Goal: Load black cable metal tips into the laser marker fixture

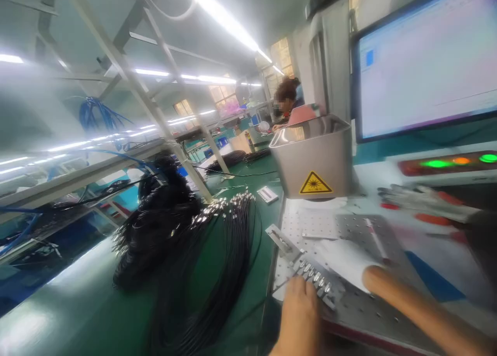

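Note:
My left hand (298, 307) is at the near edge of a metal fixture (282, 242) that carries a row of small silver connectors (316, 279). Its fingers are curled and pressed together against the fixture; what they grip is hidden. From the lower right my right hand (376, 279) reaches over the perforated metal plate (382, 307), beside a white, paper-like sheet (345, 263). Its fingers are smeared and cannot be made out. Left of the fixture, a bundle of black cables (229, 263) with silver ends lies on the green table (89, 304).
A metal box (314, 159) with a laser warning label stands behind the plate. To the right are a monitor (427, 66), lit buttons (462, 162), gloves (427, 203) and a pen-like stick (376, 239). A black cable heap (155, 232) lies left. Another person (287, 100) sits farther back.

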`<state>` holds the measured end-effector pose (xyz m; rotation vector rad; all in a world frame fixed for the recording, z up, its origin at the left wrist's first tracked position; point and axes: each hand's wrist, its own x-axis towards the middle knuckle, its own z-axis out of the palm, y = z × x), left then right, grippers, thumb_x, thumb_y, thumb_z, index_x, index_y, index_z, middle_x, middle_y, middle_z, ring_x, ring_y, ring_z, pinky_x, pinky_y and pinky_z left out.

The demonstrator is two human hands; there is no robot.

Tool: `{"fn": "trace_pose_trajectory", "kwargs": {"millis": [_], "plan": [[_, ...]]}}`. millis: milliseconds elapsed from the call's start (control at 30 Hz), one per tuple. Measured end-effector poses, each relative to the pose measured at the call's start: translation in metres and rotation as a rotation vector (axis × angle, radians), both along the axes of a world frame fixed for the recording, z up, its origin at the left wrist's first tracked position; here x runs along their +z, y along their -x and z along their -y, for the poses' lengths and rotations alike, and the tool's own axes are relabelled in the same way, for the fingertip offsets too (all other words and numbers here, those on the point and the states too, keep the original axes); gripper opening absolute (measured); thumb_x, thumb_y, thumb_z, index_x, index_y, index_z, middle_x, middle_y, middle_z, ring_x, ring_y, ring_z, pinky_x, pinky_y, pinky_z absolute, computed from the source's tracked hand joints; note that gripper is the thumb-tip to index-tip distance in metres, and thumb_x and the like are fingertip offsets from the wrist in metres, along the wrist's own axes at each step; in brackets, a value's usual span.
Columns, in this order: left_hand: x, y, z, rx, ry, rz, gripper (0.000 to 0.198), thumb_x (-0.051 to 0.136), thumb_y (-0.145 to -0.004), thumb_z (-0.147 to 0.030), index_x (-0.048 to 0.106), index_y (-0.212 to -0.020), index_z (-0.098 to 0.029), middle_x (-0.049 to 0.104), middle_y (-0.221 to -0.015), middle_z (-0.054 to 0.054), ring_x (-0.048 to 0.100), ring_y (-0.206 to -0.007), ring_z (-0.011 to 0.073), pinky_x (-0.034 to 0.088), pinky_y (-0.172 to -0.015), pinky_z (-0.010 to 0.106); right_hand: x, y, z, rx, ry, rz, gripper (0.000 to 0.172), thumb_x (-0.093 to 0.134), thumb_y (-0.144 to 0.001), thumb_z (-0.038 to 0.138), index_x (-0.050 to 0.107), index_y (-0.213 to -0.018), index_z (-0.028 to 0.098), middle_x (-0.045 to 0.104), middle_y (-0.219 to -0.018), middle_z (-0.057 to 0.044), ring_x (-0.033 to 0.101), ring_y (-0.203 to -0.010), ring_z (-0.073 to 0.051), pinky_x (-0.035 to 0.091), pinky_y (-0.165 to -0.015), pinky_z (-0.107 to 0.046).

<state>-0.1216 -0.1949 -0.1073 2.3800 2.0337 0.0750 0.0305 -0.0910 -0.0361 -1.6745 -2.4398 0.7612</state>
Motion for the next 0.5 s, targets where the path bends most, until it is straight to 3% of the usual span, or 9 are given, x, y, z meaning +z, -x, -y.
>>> {"fn": "trace_pose_trajectory", "kwargs": {"millis": [67,167,233,333,500], "plan": [[0.026,0.008,-0.003,0.072,-0.01,0.059,0.019,0.05,-0.089,-0.012,0.066,-0.098,-0.016,0.065,-0.103,0.01,0.058,-0.099,0.0247,0.044,-0.088,0.036,-0.004,-0.017,0.008,-0.011,-0.038,-0.03,0.043,0.027,-0.098,0.023,0.07,-0.098,0.02,0.073,-0.101,-0.01,0.068,-0.092,-0.023,0.048,-0.078,-0.033],[0.063,0.022,-0.019,0.222,-0.024,0.064,0.023,0.044,-0.091,-0.011,0.065,-0.101,-0.014,0.065,-0.108,0.009,0.057,-0.102,0.0241,0.044,-0.091,0.036,-0.024,-0.033,0.03,-0.009,-0.128,-0.066,0.045,0.027,-0.097,0.027,0.068,-0.116,0.022,0.064,-0.13,-0.011,0.058,-0.122,-0.026,0.041,-0.104,-0.039],[0.081,0.033,-0.036,0.278,-0.063,0.049,0.025,0.04,-0.095,-0.013,0.063,-0.102,-0.014,0.064,-0.109,0.01,0.056,-0.105,0.0239,0.043,-0.095,0.036,-0.046,-0.034,0.048,-0.047,-0.162,-0.056,0.045,0.036,-0.095,0.039,0.067,-0.121,0.02,0.064,-0.129,-0.014,0.059,-0.12,-0.032,0.044,-0.103,-0.047],[0.094,0.049,-0.064,0.348,-0.114,0.041,0.024,0.04,-0.097,-0.018,0.06,-0.109,-0.013,0.061,-0.117,0.012,0.054,-0.112,0.0247,0.042,-0.098,0.037,-0.079,-0.027,0.068,-0.091,-0.257,-0.089,0.057,0.049,-0.088,0.052,0.065,-0.13,0.018,0.064,-0.129,-0.013,0.061,-0.116,-0.034,0.05,-0.098,-0.049],[0.092,0.065,-0.094,0.39,-0.08,0.047,0.026,0.047,-0.096,-0.022,0.058,-0.116,-0.009,0.062,-0.12,0.016,0.055,-0.118,0.0276,0.043,-0.099,0.038,-0.106,-0.021,0.076,-0.066,-0.478,-0.041,0.045,0.05,-0.091,0.049,0.076,-0.108,0.016,0.072,-0.11,-0.015,0.066,-0.103,-0.034,0.056,-0.085,-0.046]]}}
